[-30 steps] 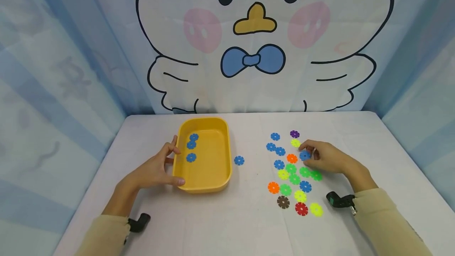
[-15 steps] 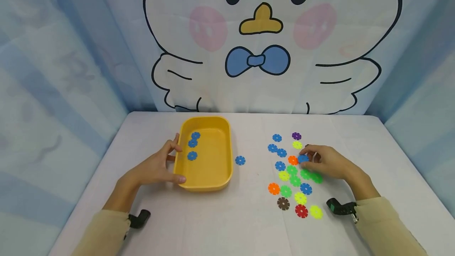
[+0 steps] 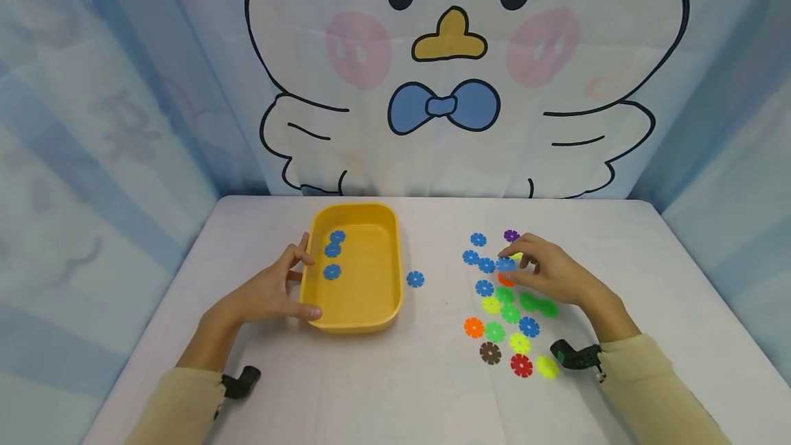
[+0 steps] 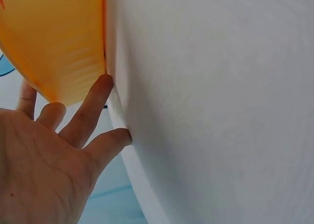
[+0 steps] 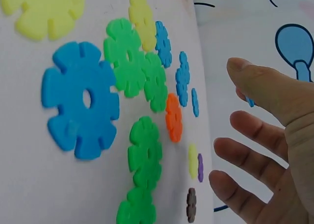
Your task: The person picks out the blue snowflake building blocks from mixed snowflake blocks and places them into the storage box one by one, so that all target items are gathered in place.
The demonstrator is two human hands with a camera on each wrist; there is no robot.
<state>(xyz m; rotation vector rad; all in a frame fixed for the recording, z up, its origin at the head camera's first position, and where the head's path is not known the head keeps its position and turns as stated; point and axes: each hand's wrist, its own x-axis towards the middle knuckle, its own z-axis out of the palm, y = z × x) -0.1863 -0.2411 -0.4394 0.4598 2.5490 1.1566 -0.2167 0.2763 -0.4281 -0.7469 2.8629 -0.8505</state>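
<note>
My left hand (image 3: 272, 294) holds the left side of a yellow tray (image 3: 367, 327), thumb over the rim near the front corner and a fingertip over the rim farther back. In the left wrist view, spread fingers reach along the tray's outer wall (image 4: 59, 62). Three blue notched discs (image 3: 331, 272) lie inside at the left. My right hand (image 3: 553, 270) pinches a blue snowflake disc (image 3: 505, 264) between thumb and forefinger, above an orange disc (image 3: 506, 279). In the right wrist view only a blue sliver (image 5: 250, 101) of it shows past the thumb; the other fingers are loosely bent.
A single blue disc (image 3: 415, 279) lies right of the tray. Loose discs spread under and around my right hand: several blue, green (image 3: 510, 313) and yellow ones, plus orange, red (image 3: 522, 365), brown (image 3: 490, 353) and purple (image 3: 511, 235). A printed curtain (image 3: 445, 156) stands behind the table.
My right hand has moved left with the pinched blue disc, from the right of the pile to over the orange disc. The left hand keeps its place on the tray.
</note>
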